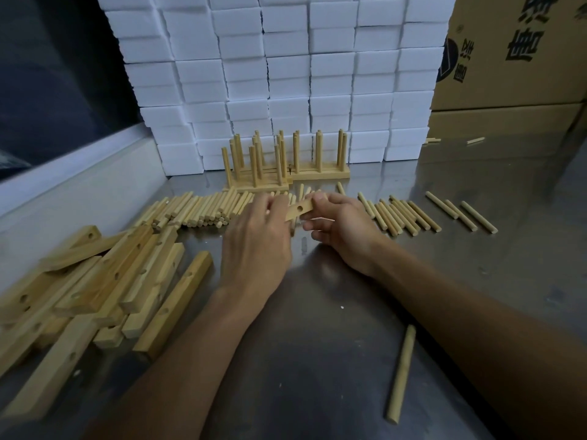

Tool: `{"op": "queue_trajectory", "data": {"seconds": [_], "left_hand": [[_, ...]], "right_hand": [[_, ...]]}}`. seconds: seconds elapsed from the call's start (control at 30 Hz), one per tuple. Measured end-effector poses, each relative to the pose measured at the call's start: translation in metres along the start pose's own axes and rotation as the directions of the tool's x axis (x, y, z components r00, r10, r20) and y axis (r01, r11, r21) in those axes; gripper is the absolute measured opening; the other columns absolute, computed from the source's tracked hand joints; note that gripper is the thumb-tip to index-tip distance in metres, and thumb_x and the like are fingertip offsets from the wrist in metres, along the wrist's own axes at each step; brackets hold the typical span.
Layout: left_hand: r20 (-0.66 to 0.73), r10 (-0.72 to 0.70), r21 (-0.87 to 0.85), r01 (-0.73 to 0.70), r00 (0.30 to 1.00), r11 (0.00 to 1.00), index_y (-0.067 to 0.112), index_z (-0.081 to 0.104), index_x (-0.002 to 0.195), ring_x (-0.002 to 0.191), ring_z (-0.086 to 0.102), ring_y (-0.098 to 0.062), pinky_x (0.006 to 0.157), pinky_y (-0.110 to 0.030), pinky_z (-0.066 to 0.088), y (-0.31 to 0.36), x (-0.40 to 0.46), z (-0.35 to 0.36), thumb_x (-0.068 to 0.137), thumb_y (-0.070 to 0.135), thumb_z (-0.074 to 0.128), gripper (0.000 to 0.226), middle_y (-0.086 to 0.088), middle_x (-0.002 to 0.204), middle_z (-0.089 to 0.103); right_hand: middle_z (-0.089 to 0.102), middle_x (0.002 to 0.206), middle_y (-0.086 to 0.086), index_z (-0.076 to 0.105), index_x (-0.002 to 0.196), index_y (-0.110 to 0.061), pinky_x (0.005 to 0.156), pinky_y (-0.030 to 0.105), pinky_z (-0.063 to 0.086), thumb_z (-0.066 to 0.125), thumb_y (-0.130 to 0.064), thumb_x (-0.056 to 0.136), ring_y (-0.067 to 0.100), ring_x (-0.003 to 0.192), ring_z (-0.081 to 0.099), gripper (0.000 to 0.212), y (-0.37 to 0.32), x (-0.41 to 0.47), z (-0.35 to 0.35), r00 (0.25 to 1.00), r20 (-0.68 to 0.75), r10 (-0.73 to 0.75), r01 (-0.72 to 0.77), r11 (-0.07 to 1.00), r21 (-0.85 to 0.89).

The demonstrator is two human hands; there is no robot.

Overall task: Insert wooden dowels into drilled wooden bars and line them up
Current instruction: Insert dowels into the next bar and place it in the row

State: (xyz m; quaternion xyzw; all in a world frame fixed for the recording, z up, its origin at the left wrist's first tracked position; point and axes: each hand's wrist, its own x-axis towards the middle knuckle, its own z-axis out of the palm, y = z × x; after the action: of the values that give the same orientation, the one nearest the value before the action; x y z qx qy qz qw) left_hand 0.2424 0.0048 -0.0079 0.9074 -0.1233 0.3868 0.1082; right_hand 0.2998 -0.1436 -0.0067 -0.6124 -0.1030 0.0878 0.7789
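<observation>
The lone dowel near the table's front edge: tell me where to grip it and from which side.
Pinch the lone dowel around its middle, coming from above with the right hand. It lies flat on the metal table, nearly pointing away from the person, apart from everything else, so both long sides are free for fingertips.

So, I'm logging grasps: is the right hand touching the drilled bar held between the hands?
Touching. The head view shows the right hand with thumb and fingers pinching the end of the drilled bar.

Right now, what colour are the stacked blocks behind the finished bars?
White, plain, no pattern: the stacked blocks show best in the head view.
</observation>
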Motion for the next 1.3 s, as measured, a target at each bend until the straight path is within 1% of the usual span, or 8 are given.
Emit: {"op": "queue_trajectory", "data": {"seconds": [0.17, 0.43, 0.57, 0.67, 0.83, 0.97, 1.07, 1.3], "left_hand": [[0.051, -0.183, 0.063, 0.179, 0.982, 0.982, 0.009, 0.06, 0.102, 0.078, 0.055, -0.03, 0.061, -0.035, 0.034, -0.011, -0.003, 0.006, 0.097, 0.032, 0.056, 0.025, -0.008, 0.091, 0.058], [0.275, -0.227, -0.272, 0.302, 0.934, 0.914, 0.025, 0.056, 0.09, 0.069, 0.051, -0.014, 0.056, -0.031, 0.031, -0.02, -0.001, 0.017, 0.099, 0.042, 0.048, 0.021, 0.011, 0.07, 0.052], [0.393, -0.247, -0.457, 0.422, 0.885, 0.783, 0.029, 0.06, 0.083, 0.064, 0.051, -0.014, 0.061, -0.033, 0.035, -0.025, 0.0, 0.02, 0.098, 0.042, 0.05, 0.022, 0.009, 0.063, 0.054], [0.464, -0.288, -0.62, 0.539, 0.838, 0.57, 0.03, 0.06, 0.088, 0.057, 0.048, -0.009, 0.058, -0.033, 0.037, -0.023, 0.003, 0.019, 0.083, 0.05, 0.054, 0.022, 0.013, 0.056, 0.053], [0.231, -0.217, -0.466, 0.304, 0.948, 0.831, 0.037, 0.057, 0.103, 0.077, 0.06, -0.003, 0.067, -0.032, 0.052, -0.019, -0.003, 0.018, 0.085, 0.039, 0.071, 0.022, 0.011, 0.084, 0.065], [0.21, -0.263, -0.47, 0.333, 0.942, 0.817, 0.023, 0.068, 0.108, 0.082, 0.056, -0.001, 0.066, -0.008, 0.039, -0.019, 0.0, 0.02, 0.091, 0.029, 0.067, 0.019, 0.014, 0.089, 0.063], [0.259, -0.26, -0.516, 0.361, 0.93, 0.777, 0.021, 0.07, 0.112, 0.084, 0.058, 0.001, 0.064, -0.006, 0.037, -0.017, 0.001, 0.02, 0.095, 0.029, 0.062, 0.021, 0.014, 0.093, 0.065], [0.345, -0.217, -0.584, 0.39, 0.913, 0.712, 0.029, 0.067, 0.092, 0.064, 0.057, -0.012, 0.068, -0.042, 0.05, -0.012, 0.0, 0.016, 0.097, 0.038, 0.053, 0.018, 0.006, 0.072, 0.063]], "right_hand": [[0.065, 0.068, 0.001, 0.062, 0.094, -0.01, 0.065, 0.022, 0.051, 0.061, -0.032, 0.097, 0.01, 0.061, 0.058, 0.022, -0.003, 0.003, -0.011, 0.992, -0.025, 0.121, -0.112, 0.966, 0.232], [0.064, 0.066, 0.001, 0.065, 0.091, -0.012, 0.063, 0.023, 0.049, 0.067, -0.036, 0.094, 0.01, 0.059, 0.058, 0.024, 0.0, 0.007, -0.012, 0.993, -0.057, 0.099, -0.083, 0.969, 0.233], [0.061, 0.067, 0.002, 0.067, 0.093, -0.01, 0.06, 0.022, 0.047, 0.064, -0.022, 0.096, 0.01, 0.057, 0.054, 0.013, -0.001, 0.006, -0.013, 0.998, -0.026, 0.065, -0.058, 0.976, 0.21], [0.059, 0.064, 0.002, 0.07, 0.09, -0.009, 0.055, 0.02, 0.047, 0.063, -0.015, 0.094, 0.01, 0.055, 0.051, 0.01, -0.001, 0.006, -0.014, 0.998, -0.012, 0.054, -0.051, 0.977, 0.205], [0.058, 0.061, 0.003, 0.073, 0.086, -0.008, 0.051, 0.021, 0.047, 0.065, -0.017, 0.091, 0.01, 0.051, 0.051, 0.013, -0.001, 0.007, -0.014, 0.998, -0.016, 0.054, -0.049, 0.98, 0.191], [0.06, 0.063, 0.001, 0.07, 0.095, -0.008, 0.052, 0.019, 0.047, 0.071, -0.023, 0.09, 0.01, 0.054, 0.052, 0.016, 0.001, 0.007, -0.014, 0.999, 0.009, 0.041, -0.042, 0.985, 0.168], [0.06, 0.065, 0.0, 0.066, 0.093, -0.011, 0.055, 0.019, 0.047, 0.071, -0.026, 0.092, 0.009, 0.057, 0.053, 0.016, 0.0, 0.006, -0.013, 0.999, 0.032, 0.026, -0.031, 0.988, 0.153], [0.052, 0.058, -0.002, 0.06, 0.087, -0.011, 0.049, 0.018, 0.041, 0.073, -0.03, 0.089, 0.008, 0.05, 0.044, 0.023, 0.0, 0.003, -0.01, 1.0, -0.007, 0.015, -0.013, 0.991, 0.136]]}}
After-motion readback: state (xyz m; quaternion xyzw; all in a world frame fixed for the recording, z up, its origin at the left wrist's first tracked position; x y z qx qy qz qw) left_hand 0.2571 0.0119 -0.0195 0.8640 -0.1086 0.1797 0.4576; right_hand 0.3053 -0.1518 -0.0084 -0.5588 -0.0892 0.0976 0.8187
